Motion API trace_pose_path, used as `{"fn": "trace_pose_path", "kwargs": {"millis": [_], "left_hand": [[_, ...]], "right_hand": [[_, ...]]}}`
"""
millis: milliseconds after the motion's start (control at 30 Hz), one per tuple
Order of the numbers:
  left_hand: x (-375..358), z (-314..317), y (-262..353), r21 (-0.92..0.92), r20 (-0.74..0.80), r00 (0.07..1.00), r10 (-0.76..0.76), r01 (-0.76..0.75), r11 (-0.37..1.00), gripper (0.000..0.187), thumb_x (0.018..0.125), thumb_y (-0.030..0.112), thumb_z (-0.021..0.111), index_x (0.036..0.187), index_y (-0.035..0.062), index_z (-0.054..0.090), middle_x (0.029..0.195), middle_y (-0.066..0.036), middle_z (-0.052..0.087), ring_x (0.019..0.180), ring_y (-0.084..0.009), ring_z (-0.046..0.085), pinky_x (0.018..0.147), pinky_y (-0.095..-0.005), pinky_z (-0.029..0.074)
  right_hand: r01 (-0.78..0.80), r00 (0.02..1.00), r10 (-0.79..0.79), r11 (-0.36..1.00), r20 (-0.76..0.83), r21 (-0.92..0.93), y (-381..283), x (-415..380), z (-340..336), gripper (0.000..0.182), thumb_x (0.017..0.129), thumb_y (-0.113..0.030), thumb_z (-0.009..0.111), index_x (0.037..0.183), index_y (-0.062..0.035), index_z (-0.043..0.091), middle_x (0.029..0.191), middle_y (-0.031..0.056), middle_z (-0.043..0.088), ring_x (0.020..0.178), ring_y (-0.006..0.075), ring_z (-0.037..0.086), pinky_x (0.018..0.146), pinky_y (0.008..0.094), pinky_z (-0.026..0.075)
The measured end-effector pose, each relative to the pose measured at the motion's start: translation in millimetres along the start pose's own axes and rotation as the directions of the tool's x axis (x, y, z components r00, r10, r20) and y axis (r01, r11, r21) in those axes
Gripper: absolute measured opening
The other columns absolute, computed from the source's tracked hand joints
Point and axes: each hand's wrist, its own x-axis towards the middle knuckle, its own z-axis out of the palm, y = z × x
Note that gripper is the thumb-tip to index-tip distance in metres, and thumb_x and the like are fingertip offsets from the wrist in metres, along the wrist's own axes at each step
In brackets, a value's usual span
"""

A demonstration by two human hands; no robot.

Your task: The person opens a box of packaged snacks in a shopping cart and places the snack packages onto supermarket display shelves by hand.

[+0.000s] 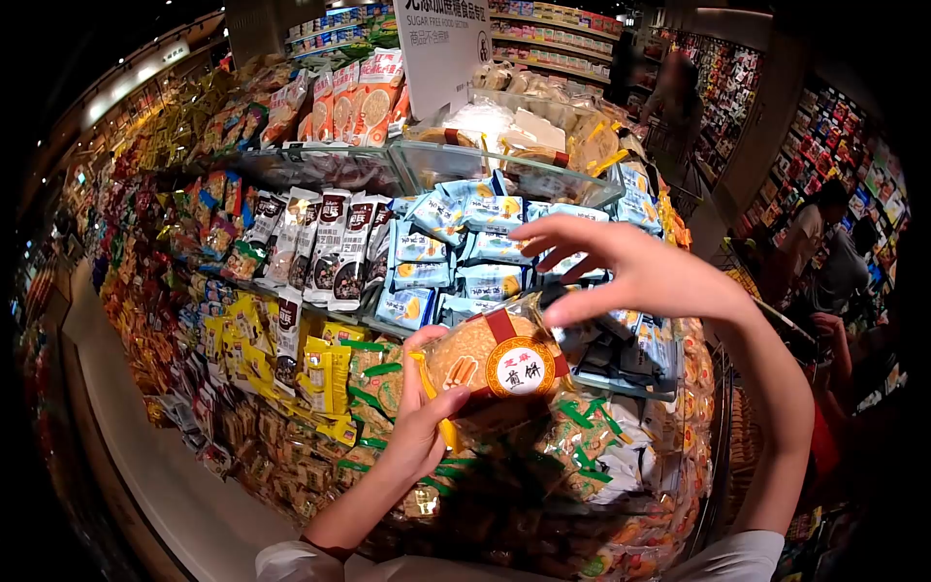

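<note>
A clear package of round flat cakes (475,364) with a red band and a round white-and-gold label is in my left hand (424,412), its fingers wrapped round the left end. My right hand (621,267) hovers just above and right of the package, fingers apart and curved, holding nothing. Below and behind the hands lie light blue snack packets (490,281) in a bin. Black and white packets (339,242) stand to their left. Yellow packets (325,373) and green-striped bags (582,436) lie lower down.
A white sign (446,58) rises behind a clear divider (514,173). Orange-and-white bags (373,97) stand at the back left. People (810,238) are at the right beside shelves (839,155). Pale floor (145,417) shows at the left.
</note>
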Motion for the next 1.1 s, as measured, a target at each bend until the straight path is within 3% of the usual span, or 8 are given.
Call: {"fn": "trace_pose_path", "kwargs": {"millis": [67,233,367,533,733,867,1033,1100], "left_hand": [[1,-3,4,0.150,0.057,0.998,-0.003,-0.005,0.989,0.072,0.069,0.001,0.060,0.127,0.0130,0.019,0.117,-0.010,0.038,0.109,-0.0194,0.042,0.092,-0.0315,0.036],[20,3,40,0.407,0.203,0.979,0.011,-0.095,0.909,0.081,0.066,0.006,0.067,0.129,0.0132,0.017,0.116,-0.011,0.038,0.109,-0.0185,0.041,0.091,-0.0311,0.035],[58,26,77,0.443,0.372,0.899,0.232,-0.391,0.807,0.077,0.070,0.012,0.066,0.129,0.0101,0.017,0.117,-0.013,0.038,0.111,-0.0204,0.040,0.093,-0.0337,0.033],[128,9,104,0.652,0.224,0.796,0.562,-0.552,0.521,0.038,0.083,0.017,0.053,0.116,0.0041,0.038,0.108,-0.010,0.047,0.101,-0.0164,0.047,0.088,-0.0285,0.038],[151,-15,79,0.722,0.241,0.863,0.445,-0.465,0.513,0.021,0.079,0.011,0.057,0.097,0.0023,0.051,0.098,-0.007,0.051,0.095,-0.0151,0.050,0.083,-0.0282,0.041],[150,-25,83,0.745,0.233,0.874,0.425,-0.442,0.500,0.017,0.082,0.011,0.054,0.097,0.0038,0.052,0.093,-0.002,0.055,0.089,-0.0096,0.050,0.081,-0.0230,0.038],[144,-37,87,0.750,0.187,0.890,0.416,-0.403,0.524,0.014,0.083,0.012,0.053,0.095,0.0038,0.054,0.092,-0.002,0.054,0.088,-0.0085,0.051,0.079,-0.0228,0.040],[142,-36,85,0.742,0.200,0.895,0.398,-0.404,0.535,0.015,0.084,0.012,0.052,0.095,0.0030,0.054,0.092,-0.003,0.054,0.089,-0.0095,0.051,0.079,-0.0248,0.042]], "right_hand": [[-0.030,0.991,0.029,1.000,0.133,0.002,-1,-2,22,0.071,0.067,-0.047,0.067,0.119,-0.0057,0.040,0.110,0.0228,0.051,0.103,0.0310,0.050,0.085,0.0365,0.040],[-0.225,0.939,0.197,0.972,0.280,0.073,-17,3,34,0.063,0.068,-0.024,0.071,0.120,-0.0065,0.041,0.106,0.0082,0.053,0.096,0.0121,0.049,0.085,0.0265,0.039],[0.094,0.980,-0.086,0.995,-0.178,0.035,-31,23,12,0.062,0.060,-0.017,0.074,0.113,-0.0042,0.046,0.102,0.0110,0.056,0.094,0.0168,0.054,0.083,0.0283,0.042],[0.148,0.696,-0.464,0.840,-0.548,-0.522,-10,88,-56,0.064,0.056,-0.015,0.074,0.114,-0.0119,0.047,0.101,0.0129,0.058,0.093,0.0244,0.056,0.080,0.0325,0.044],[-0.243,0.721,-0.235,0.795,-0.652,-0.555,61,164,-74,0.066,0.051,-0.016,0.076,0.111,-0.0089,0.050,0.104,0.0111,0.058,0.096,0.0251,0.055,0.082,0.0331,0.043],[-0.077,0.872,-0.199,0.846,-0.446,-0.528,115,190,-64,0.062,0.055,-0.023,0.075,0.111,-0.0090,0.051,0.098,0.0127,0.059,0.092,0.0248,0.057,0.077,0.0347,0.045],[-0.448,0.890,0.405,0.860,-0.207,-0.243,87,185,-71,0.057,0.071,-0.041,0.066,0.115,-0.0101,0.047,0.103,0.0096,0.055,0.092,0.0188,0.052,0.064,0.0329,0.046],[-0.318,0.945,0.287,0.918,-0.153,-0.237,93,191,-69,0.063,0.072,-0.047,0.062,0.118,-0.0080,0.045,0.107,0.0123,0.054,0.098,0.0215,0.050,0.068,0.0330,0.046]]}}
